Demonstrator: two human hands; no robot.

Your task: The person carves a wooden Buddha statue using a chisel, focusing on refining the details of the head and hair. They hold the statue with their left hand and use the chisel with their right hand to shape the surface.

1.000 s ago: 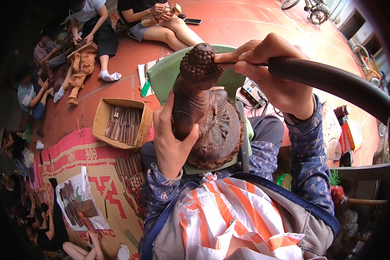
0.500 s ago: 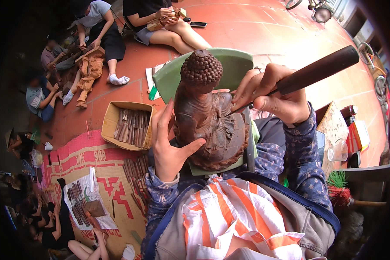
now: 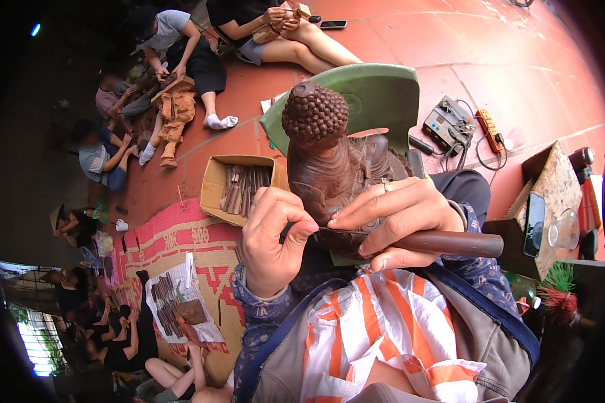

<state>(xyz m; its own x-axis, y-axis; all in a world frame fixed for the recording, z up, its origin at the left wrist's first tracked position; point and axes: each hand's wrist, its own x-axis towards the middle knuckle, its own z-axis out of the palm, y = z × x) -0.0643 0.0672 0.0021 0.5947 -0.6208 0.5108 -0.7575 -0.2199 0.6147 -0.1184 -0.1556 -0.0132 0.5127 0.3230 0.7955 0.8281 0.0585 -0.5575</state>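
A dark brown carved seated figure (image 3: 319, 168) with a knobbed hair dome rests upright in front of me. Across its lower front lies a chisel (image 3: 457, 243), its thick dark handle pointing right. My right hand (image 3: 410, 218), with a ring on one finger, wraps the chisel where the handle meets the blade. Its fingertips reach the figure's lower part. My left hand (image 3: 272, 245) is curled at the figure's lower left. Its thumb and bent fingers close at the blade's far end, which they hide.
Behind the figure curves a green plastic chair back (image 3: 383, 87). A cardboard box (image 3: 212, 195) of chisels and a paper sheet (image 3: 208, 322) with more tools lie left. To the right are an electric control box (image 3: 447, 124), a power strip (image 3: 491, 131) and a phone (image 3: 534, 225). Other people sit at far left.
My right hand has come down from beside the figure's chest, swinging the chisel from upward-slanting to nearly level. My left hand has left the figure's side and curled at the blade. The view has shifted.
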